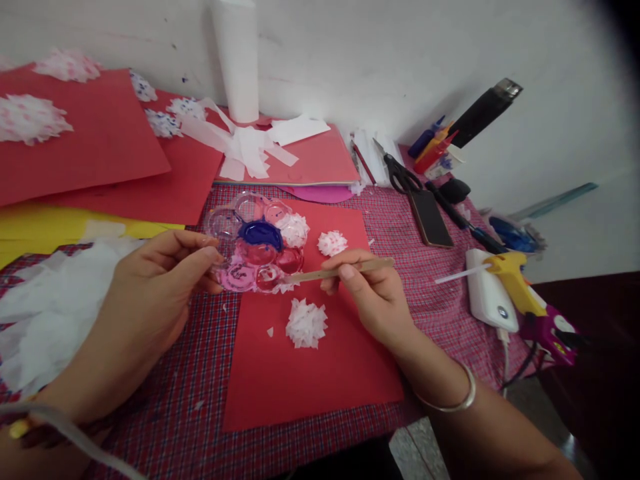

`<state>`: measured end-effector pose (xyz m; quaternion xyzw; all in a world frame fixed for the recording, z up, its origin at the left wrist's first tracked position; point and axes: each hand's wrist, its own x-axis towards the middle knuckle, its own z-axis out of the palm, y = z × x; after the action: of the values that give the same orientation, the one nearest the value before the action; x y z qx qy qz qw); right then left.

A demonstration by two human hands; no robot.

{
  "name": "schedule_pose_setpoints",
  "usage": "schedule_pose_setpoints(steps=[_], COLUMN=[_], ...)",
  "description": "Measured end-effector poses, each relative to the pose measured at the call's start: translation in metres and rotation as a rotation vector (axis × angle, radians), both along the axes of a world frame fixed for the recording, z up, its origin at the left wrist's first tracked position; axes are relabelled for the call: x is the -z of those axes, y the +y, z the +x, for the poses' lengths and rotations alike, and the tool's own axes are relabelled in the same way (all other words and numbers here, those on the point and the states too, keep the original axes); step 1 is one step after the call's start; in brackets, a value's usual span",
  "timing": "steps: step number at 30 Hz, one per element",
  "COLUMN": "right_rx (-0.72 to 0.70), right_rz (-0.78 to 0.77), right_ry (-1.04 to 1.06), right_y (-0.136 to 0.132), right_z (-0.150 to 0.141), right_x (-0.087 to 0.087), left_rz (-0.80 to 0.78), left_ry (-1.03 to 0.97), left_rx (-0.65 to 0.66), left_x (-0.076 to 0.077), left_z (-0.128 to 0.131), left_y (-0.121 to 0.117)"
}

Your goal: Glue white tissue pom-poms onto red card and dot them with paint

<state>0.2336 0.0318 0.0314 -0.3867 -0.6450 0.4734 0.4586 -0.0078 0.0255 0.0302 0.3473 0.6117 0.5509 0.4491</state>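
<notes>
My left hand (165, 287) pinches the left edge of a clear plastic paint palette (223, 222), lifted over the table. Dark blue paint fills its middle well, and pink and red paint sit in several outer wells. In my right hand (370, 293) is a thin wooden stick (325, 273), its tip at the lower right well with red paint; whether the tip has bristles I cannot make out. Below lies a red paper sheet (320, 380). On it rest a plain white paper pompom (307, 323) and a pink-dotted pompom (333, 243); other white pompoms are partly behind the palette.
White tissue pieces (45, 307) lie at left, near red sheets (120, 153) with dotted pompoms. A white roll (237, 60) stands at the wall. Rightward are scissors (400, 173), a phone (431, 219), paint tubes (435, 150), a white power bank (490, 290) and a yellow glue gun (517, 283).
</notes>
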Motion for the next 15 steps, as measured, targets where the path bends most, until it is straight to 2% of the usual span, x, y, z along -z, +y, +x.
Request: schedule_pose_setpoints(steps=[4, 9, 12, 15], right_rx=[-0.047, 0.098, 0.149, 0.13], right_rz=[-0.05, -0.014, 0.062, 0.118], right_ry=[0.037, 0.133, 0.02, -0.105], right_y=[0.001, 0.006, 0.009, 0.01], right_z=[-0.002, 0.007, 0.011, 0.012], right_x=[0.004, 0.005, 0.001, -0.002], left_rz=[-0.003, 0.001, 0.009, 0.009], left_ry=[-0.014, -0.016, 0.009, 0.025], left_rx=[0.003, 0.012, 0.017, 0.02], left_x=[0.0, 0.001, 0.001, 0.0], left_z=[0.0, -0.001, -0.001, -0.002], left_y=[-0.001, 0.0, 0.0, -0.001])
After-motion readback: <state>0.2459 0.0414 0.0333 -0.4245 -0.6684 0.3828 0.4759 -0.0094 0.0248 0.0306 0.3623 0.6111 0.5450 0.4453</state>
